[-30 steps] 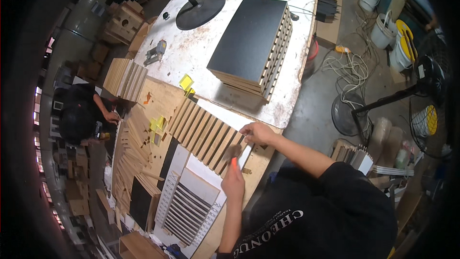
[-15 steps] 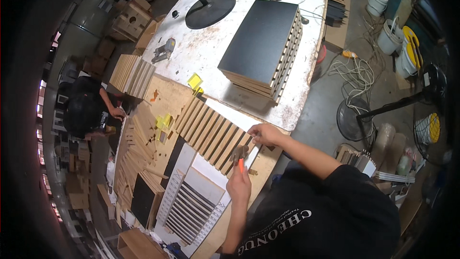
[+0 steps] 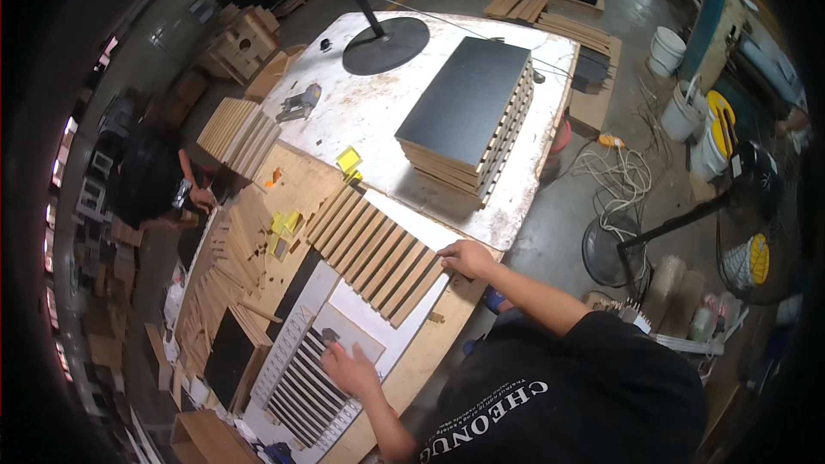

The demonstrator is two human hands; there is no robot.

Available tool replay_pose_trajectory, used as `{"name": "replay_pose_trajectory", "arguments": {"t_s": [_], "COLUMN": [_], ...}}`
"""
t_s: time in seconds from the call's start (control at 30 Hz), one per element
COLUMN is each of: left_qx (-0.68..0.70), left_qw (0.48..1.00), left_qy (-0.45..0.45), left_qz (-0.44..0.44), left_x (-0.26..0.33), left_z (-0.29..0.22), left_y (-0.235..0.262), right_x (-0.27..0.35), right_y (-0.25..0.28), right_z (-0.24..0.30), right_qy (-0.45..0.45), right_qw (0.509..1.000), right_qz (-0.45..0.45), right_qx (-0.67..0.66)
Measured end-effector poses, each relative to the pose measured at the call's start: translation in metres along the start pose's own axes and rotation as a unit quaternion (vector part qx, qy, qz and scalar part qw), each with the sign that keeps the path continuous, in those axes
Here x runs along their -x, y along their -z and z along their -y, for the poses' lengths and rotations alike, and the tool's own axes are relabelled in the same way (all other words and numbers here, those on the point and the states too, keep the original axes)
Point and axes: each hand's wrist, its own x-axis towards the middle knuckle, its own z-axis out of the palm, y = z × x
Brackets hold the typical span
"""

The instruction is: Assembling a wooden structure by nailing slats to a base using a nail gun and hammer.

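A slatted wooden panel of parallel strips lies across the bench's middle. My right hand is at its right end, fingers bent against the corner of the last strip; its fingertips are partly hidden. My left hand is closed around a tool with a dark metal head; its handle is mostly hidden in the palm. That hand is over a white board beside a jig of dark curved slats, nearer to me than the panel.
A stack of black-topped boards stands on the white table, with a nail gun and a round black stand base. Yellow blocks and loose wood strips lie leftward. A co-worker is at far left.
My left hand has moved from the panel's right end down and left toward the slat jig, carrying the orange-handled tool. My right hand stays by the panel's end. The view has shifted slightly.
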Motion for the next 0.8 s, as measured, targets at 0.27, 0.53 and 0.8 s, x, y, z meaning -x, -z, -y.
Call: {"name": "replay_pose_trajectory", "arguments": {"t_s": [0.27, 0.53, 0.8], "left_qx": [0.068, 0.353, 0.713], "left_qw": [0.981, 0.892, 0.507], "left_qy": [0.049, 0.128, 0.397], "left_qz": [0.176, 0.25, 0.276], "left_x": [0.021, 0.076, 0.044], "left_z": [-0.084, -0.056, -0.043], "left_y": [-0.067, -0.037, 0.028], "right_x": [0.027, 0.085, 0.089], "right_y": [-0.018, -0.029, 0.021], "right_z": [-0.006, -0.044, 0.092], "right_qy": [0.024, -0.096, -0.017], "right_qw": [0.991, 0.948, 0.861], "right_qz": [-0.126, -0.059, 0.258], "right_qx": [0.033, -0.297, -0.438]}}
